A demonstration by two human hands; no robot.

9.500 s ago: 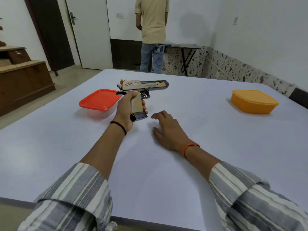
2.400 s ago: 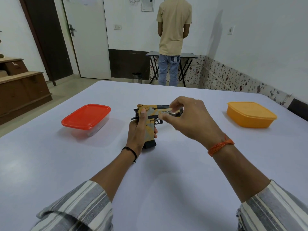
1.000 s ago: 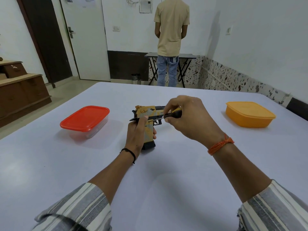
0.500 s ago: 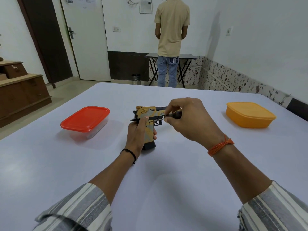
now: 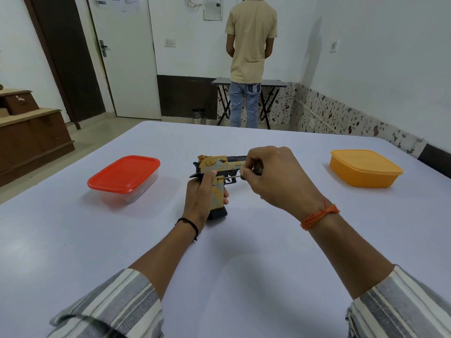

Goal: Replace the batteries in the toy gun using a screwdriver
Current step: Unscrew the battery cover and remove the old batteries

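The right hand has come back to the gun with a screwdriver pinched in its curled fingers; a couple of seconds ago those fingers were only feeling along the slide, with no tool to be seen. Over the last second the thin shaft has settled level, its tip reaching the side of the frame just above the grip, close by the left thumb. The left hand is wrapped round the grip, as it has been all along, and stands the gun upright with its base on the worktop, between the red-lidded box and the orange box.

To my eye that means the unscrewing has begun: the cover is still on and no batteries are out, so the job is at an early stage. Whether the tip is truly seated in a screw head I cannot tell from here.

On the slide there is dark print beginning "DESERT", the rest hidden by the right fingers, and a smaller line beneath, too fine to read. Papers on the far door are unreadable.
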